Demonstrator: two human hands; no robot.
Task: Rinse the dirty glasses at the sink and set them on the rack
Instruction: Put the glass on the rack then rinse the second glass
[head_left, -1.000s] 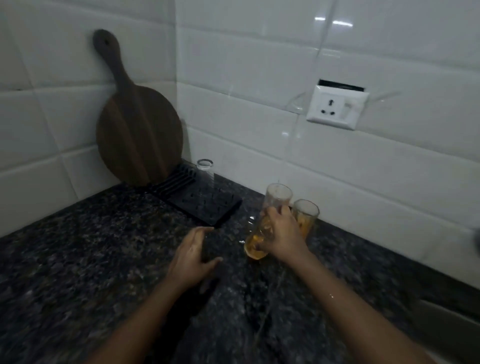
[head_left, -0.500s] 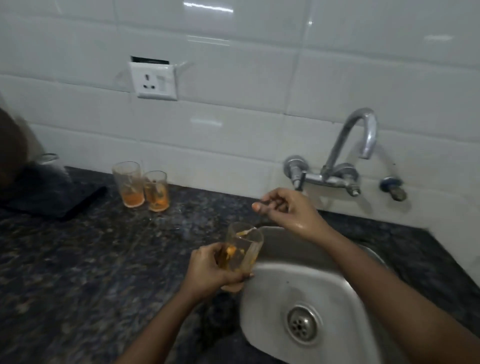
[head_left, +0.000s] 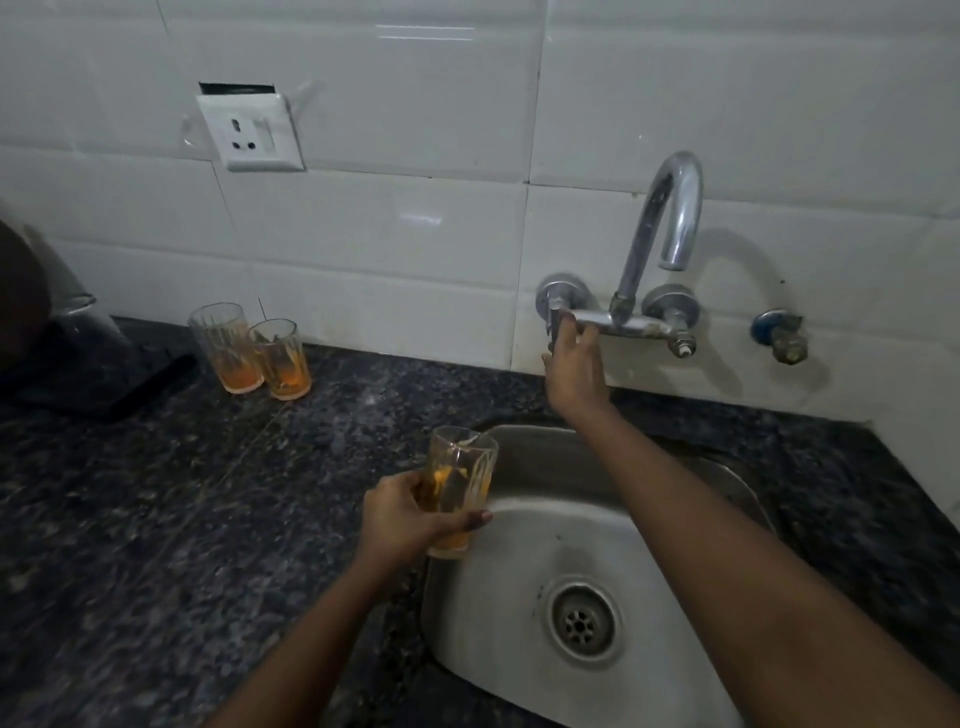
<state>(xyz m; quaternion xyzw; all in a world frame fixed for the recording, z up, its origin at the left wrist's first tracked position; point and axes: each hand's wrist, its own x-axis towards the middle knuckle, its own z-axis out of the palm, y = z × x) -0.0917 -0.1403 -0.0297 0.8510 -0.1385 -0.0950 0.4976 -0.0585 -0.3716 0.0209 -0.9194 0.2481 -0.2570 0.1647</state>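
Left hand: while my left hand (head_left: 402, 514) stays low at the near-left edge of the sink (head_left: 597, 525), I see its fingers and thumb wrapped round a dirty glass (head_left: 460, 480), which it holds upright with orange residue inside.
Right hand: I see my right hand (head_left: 574, 364) reaching up and away from the left one, its fingers on the left tap handle (head_left: 556, 317); I cannot tell whether they grip the handle or only rest on it.
Tap: the curved spout (head_left: 670, 208) rises just above and to the right of my right hand; I see no water at its mouth.
Waiting glasses: two more dirty glasses (head_left: 249, 348) stand touching on the desk (head_left: 156, 519), well to the left of both hands and against the tiled wall (head_left: 415, 234).
Rack: a dark rack (head_left: 104, 374) lies further left again, at the far-left edge, with a clear glass (head_left: 85, 325) on it, blurred.
Drain: the drain (head_left: 581, 621) sits below my right forearm, nearer me than the held glass.
Socket: a white wall socket (head_left: 249, 132) hangs above the waiting glasses.
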